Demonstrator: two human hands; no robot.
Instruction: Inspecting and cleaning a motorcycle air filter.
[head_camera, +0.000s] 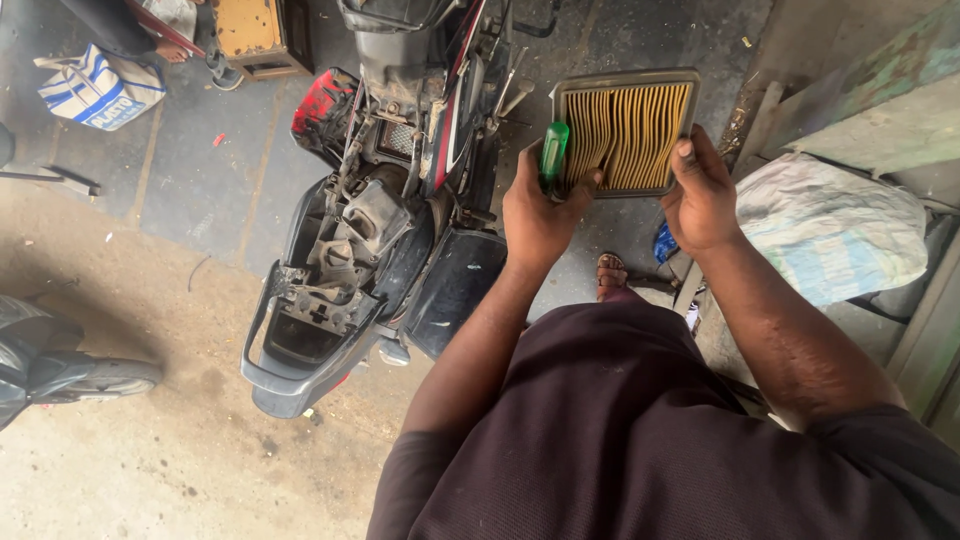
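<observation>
Dark maroon short-sleeved shirt (arms bare), brown sandal (611, 270).

Single head cam, looks steeply down, close on hands; floor probably farther.

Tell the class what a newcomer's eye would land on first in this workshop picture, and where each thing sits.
First comes the yellow pleated air filter at top centre, gripped by the right hand and the left hand, which also holds a green-handled screwdriver. Left of the hands stands a motorcycle with its seat off and its inner parts bare. A white sack lies at the right edge.
</observation>
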